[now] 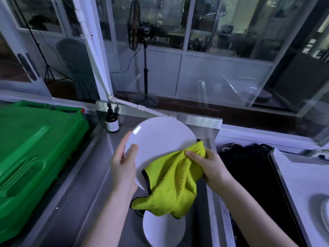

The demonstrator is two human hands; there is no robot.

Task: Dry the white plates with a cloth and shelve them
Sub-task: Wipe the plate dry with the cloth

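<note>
Spare white plate (pixel 163 230) lowest, under yellow cloth (pixel 170 184). Left hand (pixel 122 164) grips tilted plate (pixel 158 138) rim; right hand (pixel 211 166) pinches cloth against its lower right face.

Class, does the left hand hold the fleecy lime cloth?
No, the right hand grips the cloth; the left hand holds a round white plate.

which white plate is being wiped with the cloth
The upper plate, gripped at its rim by the left hand, with the right hand holding the yellow-green cloth against it. The other plate lies lower down, touched by neither hand.
</note>
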